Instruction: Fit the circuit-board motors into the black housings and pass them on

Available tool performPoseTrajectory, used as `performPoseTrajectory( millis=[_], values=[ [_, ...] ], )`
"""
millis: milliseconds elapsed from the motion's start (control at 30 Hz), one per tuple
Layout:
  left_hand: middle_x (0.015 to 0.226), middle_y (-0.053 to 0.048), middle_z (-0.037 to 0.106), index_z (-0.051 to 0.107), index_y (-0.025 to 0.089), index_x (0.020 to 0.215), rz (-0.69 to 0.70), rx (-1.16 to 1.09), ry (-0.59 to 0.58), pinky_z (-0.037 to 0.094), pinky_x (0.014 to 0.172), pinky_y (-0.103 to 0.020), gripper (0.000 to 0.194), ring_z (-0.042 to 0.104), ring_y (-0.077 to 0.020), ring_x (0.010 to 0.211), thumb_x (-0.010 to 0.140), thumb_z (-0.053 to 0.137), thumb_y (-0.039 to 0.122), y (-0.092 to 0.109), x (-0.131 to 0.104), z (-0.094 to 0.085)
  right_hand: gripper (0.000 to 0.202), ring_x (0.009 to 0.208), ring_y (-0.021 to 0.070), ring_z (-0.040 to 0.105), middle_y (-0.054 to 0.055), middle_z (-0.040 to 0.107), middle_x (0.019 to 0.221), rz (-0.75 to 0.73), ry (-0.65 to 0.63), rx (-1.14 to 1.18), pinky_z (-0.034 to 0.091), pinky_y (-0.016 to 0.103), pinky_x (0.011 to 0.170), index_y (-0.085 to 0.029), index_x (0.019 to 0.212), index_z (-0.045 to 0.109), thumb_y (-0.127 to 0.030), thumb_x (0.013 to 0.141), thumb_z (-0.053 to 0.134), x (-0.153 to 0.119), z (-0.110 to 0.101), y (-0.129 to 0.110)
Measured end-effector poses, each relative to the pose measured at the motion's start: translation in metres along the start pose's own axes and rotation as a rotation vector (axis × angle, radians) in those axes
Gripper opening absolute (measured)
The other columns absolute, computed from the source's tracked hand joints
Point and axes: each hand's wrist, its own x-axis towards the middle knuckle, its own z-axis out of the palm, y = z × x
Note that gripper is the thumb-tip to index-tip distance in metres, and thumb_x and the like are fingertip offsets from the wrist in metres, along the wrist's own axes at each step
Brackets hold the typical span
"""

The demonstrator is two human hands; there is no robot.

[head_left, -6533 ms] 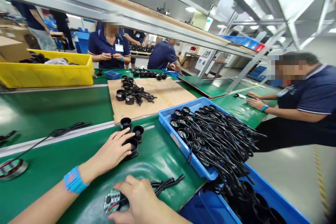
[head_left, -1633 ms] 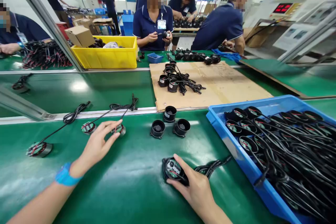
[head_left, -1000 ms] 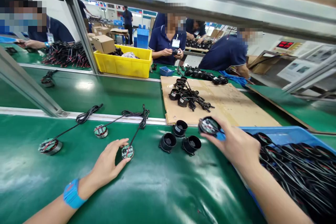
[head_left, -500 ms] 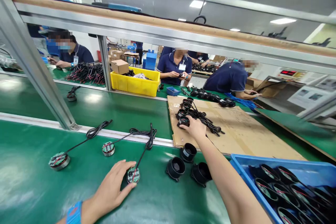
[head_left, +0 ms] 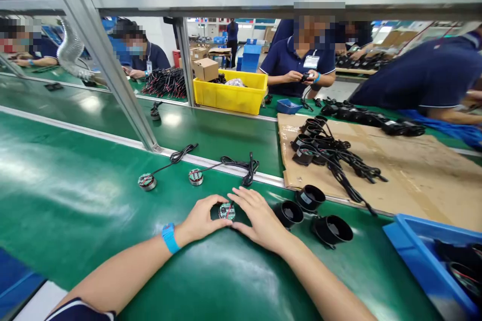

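Observation:
A small round motor core with a green circuit board on top (head_left: 226, 211) stands on the green bench, red wires across it. My left hand (head_left: 198, 218), blue band at its wrist, grips it between thumb and fingers from the left. From the right, my right hand (head_left: 259, 218) reaches round the same core, fingers stretched and apart; whether it touches is unclear. Two similar wired cores, one farther left (head_left: 146, 182) and one nearer (head_left: 196, 177), sit behind my left hand. Beside my right hand stand three black round housings (head_left: 333, 230).
Several wired black housings (head_left: 304, 154) rest on a cardboard sheet (head_left: 357, 145). At the right is a blue bin (head_left: 425, 261) of assembled units. A metal post (head_left: 109, 70) rises at the left; a yellow crate (head_left: 229, 95) and co-workers (head_left: 301, 60) are beyond.
My right hand has left a housing on the cardboard and come back beside the core at my left hand. That housing stays there. The view has shifted right.

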Motion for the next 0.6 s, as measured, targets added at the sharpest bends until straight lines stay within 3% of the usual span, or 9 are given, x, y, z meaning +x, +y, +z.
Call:
performPoseTrajectory(
  millis=[67,133,267,467,500,600],
  values=[
    [0.115,-0.009,0.071,0.063,0.021,0.117,0.05,0.007,-0.026,0.053,0.096,-0.04,0.045,0.068,-0.0268,0.105,0.082,0.078,0.045,0.005,-0.004,-0.004,0.062,0.128,0.0279,0.058,0.008,0.063,0.138,0.008,-0.011,0.051,0.038,0.05,0.117,-0.025,0.142,0.051,-0.043,0.087,0.07,0.003,0.01,-0.007],
    [0.118,-0.011,0.07,0.062,0.021,0.119,0.112,-0.011,-0.068,0.051,0.098,-0.04,0.048,0.067,-0.0276,0.109,0.082,0.077,0.047,0.013,-0.009,-0.005,0.06,0.112,0.0261,0.066,0.007,0.07,0.121,0.051,-0.004,0.088,0.046,0.047,0.11,-0.024,0.137,0.055,-0.042,0.084,0.074,-0.004,0.01,-0.014],
    [0.117,-0.01,0.07,0.06,0.022,0.123,0.231,-0.122,-0.24,0.052,0.095,-0.036,0.054,0.068,-0.0262,0.107,0.081,0.078,0.052,0.03,-0.023,0.006,0.066,0.088,0.0245,0.071,0.007,0.072,0.103,0.2,0.038,0.119,0.061,0.036,0.079,-0.022,0.136,0.056,-0.041,0.077,0.08,-0.053,0.003,-0.043],
    [0.106,-0.008,0.066,0.049,0.021,0.113,0.168,-0.365,-0.511,0.056,0.083,-0.033,0.092,0.07,-0.0247,0.093,0.046,0.091,0.068,0.035,-0.036,0.045,0.065,0.066,0.0198,0.07,0.001,0.071,0.083,0.328,0.05,0.092,0.058,0.026,0.059,-0.027,0.123,0.068,-0.044,0.064,0.09,-0.132,0.011,-0.079],
    [0.108,-0.008,0.065,0.048,0.021,0.115,0.186,-0.361,-0.515,0.056,0.086,-0.035,0.094,0.069,-0.0255,0.095,0.046,0.09,0.07,0.036,-0.032,0.048,0.063,0.066,0.0195,0.07,0.001,0.071,0.082,0.338,0.052,0.086,0.057,0.025,0.058,-0.025,0.12,0.07,-0.044,0.063,0.09,-0.141,0.01,-0.08],
    [0.126,-0.014,0.059,0.042,0.02,0.133,0.195,-0.255,-0.394,0.048,0.105,-0.047,0.09,0.061,-0.0304,0.116,0.067,0.082,0.067,0.046,-0.004,0.057,0.055,0.068,0.0181,0.071,0.003,0.071,0.083,0.36,0.118,0.056,0.057,0.023,0.059,-0.021,0.115,0.071,-0.038,0.066,0.089,-0.168,-0.006,-0.082]
  ],
)
